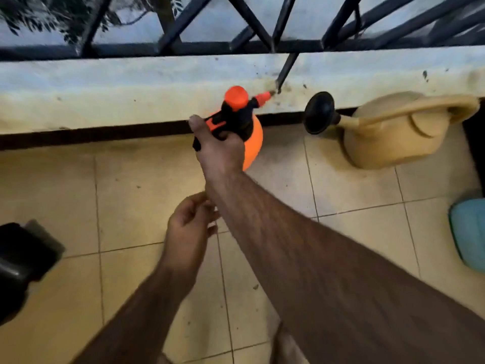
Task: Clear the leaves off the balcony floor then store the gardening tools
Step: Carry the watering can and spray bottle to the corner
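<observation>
Two hands: we grip the orange sprayer (pixel 252 137) by its black handle with the right hand (pixel 220 148); the left hand (pixel 187 227) hangs loosely curled, holding nothing.
Sprayer position: near the balcony wall (pixel 131 85), just left of the beige watering can (pixel 388 132), over the tiled floor (pixel 131 193); whether its base touches the floor we cannot tell.
Orientation: long axis roughly upright, cap leaning toward the wall; nozzle (pixel 263 97) points right and toward the wall.
Risk: we judge the nozzle may strike the wall or railing post if pushed closer.
Risk: a squeezed trigger could wet the floor.
</observation>
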Demonstrator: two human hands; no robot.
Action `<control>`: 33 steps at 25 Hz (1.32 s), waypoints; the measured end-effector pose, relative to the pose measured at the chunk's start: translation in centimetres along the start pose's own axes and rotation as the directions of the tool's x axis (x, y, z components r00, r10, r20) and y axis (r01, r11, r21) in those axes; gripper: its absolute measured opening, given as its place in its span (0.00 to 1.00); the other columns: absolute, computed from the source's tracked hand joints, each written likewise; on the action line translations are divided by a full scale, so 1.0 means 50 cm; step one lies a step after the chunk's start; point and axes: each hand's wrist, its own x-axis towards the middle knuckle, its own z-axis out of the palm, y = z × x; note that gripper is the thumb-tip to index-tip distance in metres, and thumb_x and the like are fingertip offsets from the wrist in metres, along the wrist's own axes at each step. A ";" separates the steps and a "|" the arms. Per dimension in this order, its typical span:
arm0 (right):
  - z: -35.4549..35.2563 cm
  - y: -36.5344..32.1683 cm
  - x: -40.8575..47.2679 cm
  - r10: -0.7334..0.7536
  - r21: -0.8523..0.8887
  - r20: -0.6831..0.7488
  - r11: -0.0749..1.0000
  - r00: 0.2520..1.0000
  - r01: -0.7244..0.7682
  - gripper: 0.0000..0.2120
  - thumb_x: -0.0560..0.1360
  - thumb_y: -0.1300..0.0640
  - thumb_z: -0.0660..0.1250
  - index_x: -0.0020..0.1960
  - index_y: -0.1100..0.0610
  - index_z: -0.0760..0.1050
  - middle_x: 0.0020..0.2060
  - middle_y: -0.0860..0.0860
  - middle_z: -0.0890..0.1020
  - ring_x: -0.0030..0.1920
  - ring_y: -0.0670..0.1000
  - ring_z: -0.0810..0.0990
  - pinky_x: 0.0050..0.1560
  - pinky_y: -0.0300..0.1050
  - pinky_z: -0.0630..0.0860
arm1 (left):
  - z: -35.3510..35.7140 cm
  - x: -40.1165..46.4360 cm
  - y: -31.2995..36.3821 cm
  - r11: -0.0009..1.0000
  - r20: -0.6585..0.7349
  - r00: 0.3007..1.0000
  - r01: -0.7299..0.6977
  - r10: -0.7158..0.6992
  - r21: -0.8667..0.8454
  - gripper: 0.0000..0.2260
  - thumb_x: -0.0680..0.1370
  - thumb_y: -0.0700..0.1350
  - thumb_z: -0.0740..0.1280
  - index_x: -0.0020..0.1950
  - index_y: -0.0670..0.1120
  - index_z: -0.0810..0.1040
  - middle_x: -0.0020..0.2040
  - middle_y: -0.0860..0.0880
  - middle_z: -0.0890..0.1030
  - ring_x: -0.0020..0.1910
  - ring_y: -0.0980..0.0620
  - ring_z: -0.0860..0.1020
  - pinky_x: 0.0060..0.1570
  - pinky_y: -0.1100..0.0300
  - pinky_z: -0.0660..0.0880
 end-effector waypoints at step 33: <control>-0.113 -0.158 -0.270 -0.299 -0.757 0.456 0.365 0.838 0.542 0.40 0.76 0.37 0.66 0.82 0.51 0.56 0.81 0.48 0.59 0.82 0.49 0.51 0.80 0.53 0.56 | -0.193 -0.134 0.274 0.620 0.013 0.909 -0.295 0.417 0.727 0.37 0.81 0.53 0.65 0.82 0.60 0.44 0.82 0.59 0.47 0.81 0.56 0.47 0.78 0.42 0.55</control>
